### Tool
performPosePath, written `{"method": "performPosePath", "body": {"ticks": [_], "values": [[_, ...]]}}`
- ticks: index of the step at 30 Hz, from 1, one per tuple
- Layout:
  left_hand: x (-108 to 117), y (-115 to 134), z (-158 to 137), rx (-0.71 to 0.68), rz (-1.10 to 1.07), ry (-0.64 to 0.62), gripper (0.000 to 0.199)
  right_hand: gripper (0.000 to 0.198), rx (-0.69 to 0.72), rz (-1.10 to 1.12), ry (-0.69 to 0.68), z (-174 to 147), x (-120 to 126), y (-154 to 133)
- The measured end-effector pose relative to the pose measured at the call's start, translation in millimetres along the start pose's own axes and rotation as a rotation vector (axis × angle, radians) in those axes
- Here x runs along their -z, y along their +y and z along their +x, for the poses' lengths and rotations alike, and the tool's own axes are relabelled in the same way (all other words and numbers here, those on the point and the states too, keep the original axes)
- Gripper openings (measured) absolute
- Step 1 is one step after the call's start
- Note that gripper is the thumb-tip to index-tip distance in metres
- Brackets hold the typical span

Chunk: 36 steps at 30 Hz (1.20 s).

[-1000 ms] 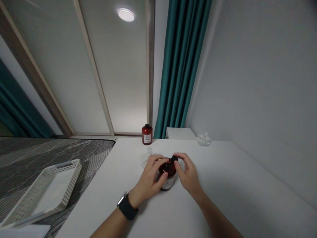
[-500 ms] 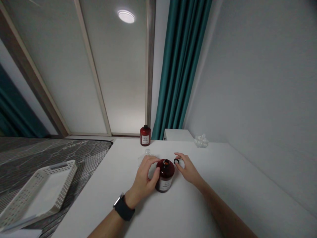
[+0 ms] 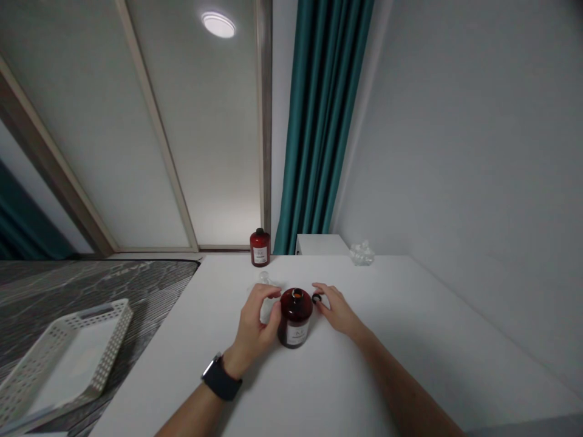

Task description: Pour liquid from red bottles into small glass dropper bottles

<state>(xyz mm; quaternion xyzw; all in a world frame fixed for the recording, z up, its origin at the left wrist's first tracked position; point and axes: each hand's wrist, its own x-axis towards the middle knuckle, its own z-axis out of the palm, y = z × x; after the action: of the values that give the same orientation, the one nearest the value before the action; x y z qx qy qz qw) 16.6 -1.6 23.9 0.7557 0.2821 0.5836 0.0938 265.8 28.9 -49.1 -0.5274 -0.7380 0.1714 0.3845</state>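
The right hand (image 3: 337, 311) pinches a black cap (image 3: 316, 298); the left hand (image 3: 255, 321), fingers spread, rests beside the uncapped bottle (image 3: 296, 311).

White table (image 3: 346, 382) beneath open bottle (image 3: 296, 311), capped bottle (image 3: 260, 247), two transparent items (image 3: 362, 254) (image 3: 264, 278)

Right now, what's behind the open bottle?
Back-left, a clear object, partly covered by the left hand; farther back, a capped bottle. Anything the open bottle itself blocks can't be seen.
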Motion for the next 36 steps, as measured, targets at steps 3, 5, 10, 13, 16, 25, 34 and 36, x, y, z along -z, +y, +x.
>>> {"method": "performPosePath", "body": {"ticks": [3,5,10,13,16,25,34,36], "values": [[0,1,-1,-0.003,-0.004,0.011,0.023,0.045,-0.001,0.003,-0.002,1,1,-1],[0,1,-1,-0.01,-0.013,0.028,0.025,0.045,-0.001,0.008,0.014,1,3,-4],[4,-1,0,-0.024,-0.032,0.089,0.025,0.043,-0.014,0.046,0.084,-1,9,-16],[10,-1,7,-0.008,-0.033,0.128,0.022,0.04,-0.035,0.097,0.12,-2,12,-26],[17,-1,17,-0.017,-0.022,0.131,0.019,0.035,-0.064,0.154,0.141,-2,11,-35],[40,-34,11,0.044,0.183,0.125,0.012,0.032,-0.063,0.468,0.168,-6,-1,-63],[35,-62,-12,0.326,0.272,0.045,0.015,0.031,0.146,0.394,0.183,-15,0,-86],[29,-62,-15,0.351,0.262,-0.002,0.023,0.032,0.169,0.386,0.166,-17,1,-88]]}}
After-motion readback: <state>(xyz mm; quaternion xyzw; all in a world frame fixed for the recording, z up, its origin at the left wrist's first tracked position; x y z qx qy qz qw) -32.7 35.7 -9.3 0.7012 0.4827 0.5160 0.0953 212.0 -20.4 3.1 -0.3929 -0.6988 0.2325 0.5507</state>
